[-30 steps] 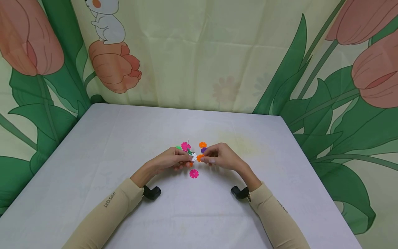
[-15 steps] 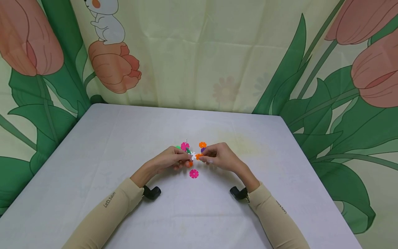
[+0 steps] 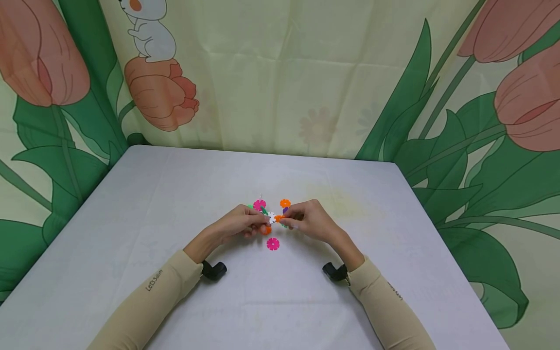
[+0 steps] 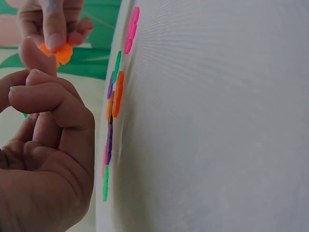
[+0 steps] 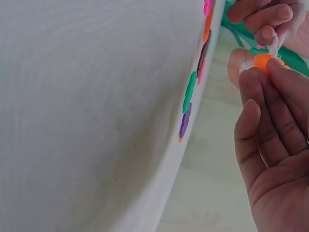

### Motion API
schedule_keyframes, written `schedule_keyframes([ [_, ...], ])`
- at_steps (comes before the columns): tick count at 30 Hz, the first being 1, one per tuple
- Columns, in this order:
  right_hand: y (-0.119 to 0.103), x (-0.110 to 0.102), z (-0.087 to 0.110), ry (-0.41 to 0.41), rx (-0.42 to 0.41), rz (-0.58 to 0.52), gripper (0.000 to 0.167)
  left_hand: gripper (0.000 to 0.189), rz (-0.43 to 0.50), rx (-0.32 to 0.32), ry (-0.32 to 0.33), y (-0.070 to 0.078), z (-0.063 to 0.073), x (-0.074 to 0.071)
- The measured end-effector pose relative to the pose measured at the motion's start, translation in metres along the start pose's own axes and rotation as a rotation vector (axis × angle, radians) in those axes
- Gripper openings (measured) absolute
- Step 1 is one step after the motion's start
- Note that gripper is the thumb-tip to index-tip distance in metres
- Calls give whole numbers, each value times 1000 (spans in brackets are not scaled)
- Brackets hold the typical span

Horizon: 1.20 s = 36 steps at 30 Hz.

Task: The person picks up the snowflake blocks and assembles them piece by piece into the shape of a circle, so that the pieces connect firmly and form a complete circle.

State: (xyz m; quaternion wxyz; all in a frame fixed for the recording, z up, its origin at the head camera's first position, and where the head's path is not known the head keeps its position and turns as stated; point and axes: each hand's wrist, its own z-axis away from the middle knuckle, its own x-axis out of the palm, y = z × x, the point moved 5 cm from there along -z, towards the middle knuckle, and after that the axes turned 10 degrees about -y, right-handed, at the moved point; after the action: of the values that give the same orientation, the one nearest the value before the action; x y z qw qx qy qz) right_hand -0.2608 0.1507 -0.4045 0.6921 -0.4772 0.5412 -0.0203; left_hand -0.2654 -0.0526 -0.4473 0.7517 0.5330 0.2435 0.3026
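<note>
My left hand (image 3: 238, 223) pinches a white notched snowflake disc (image 3: 272, 218) between thumb and index finger. A dark green disc (image 3: 264, 210) stands edge-on just behind it, with a pink disc (image 3: 259, 204) in line beyond. From the right, my right hand (image 3: 311, 218) pinches an orange snowflake disc (image 3: 278, 219) by its edge, right at the white disc's rim. In the right wrist view this orange disc (image 5: 263, 61) shows at the fingertips, overlapping the white one. Both hands are raised above the table; the left fingertips partly hide the white disc.
Loose discs lie on the white-covered table (image 3: 271, 301): a pink one (image 3: 273, 244) in front, an orange one (image 3: 266, 230) below the left fingers, another orange one (image 3: 285, 203) behind. A purple disc (image 3: 286, 210) is partly hidden by the right hand. A printed curtain hangs behind.
The orange disc in my right hand has moved slightly left and up against the white disc, and is turned more edge-on. The white, green and pink discs have shifted a little left and up.
</note>
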Motion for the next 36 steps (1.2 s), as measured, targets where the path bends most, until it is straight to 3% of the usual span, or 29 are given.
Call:
schedule_keyframes([
  [36, -4, 4, 1, 1, 5, -17, 6, 34, 49, 4, 11, -4, -2, 0],
])
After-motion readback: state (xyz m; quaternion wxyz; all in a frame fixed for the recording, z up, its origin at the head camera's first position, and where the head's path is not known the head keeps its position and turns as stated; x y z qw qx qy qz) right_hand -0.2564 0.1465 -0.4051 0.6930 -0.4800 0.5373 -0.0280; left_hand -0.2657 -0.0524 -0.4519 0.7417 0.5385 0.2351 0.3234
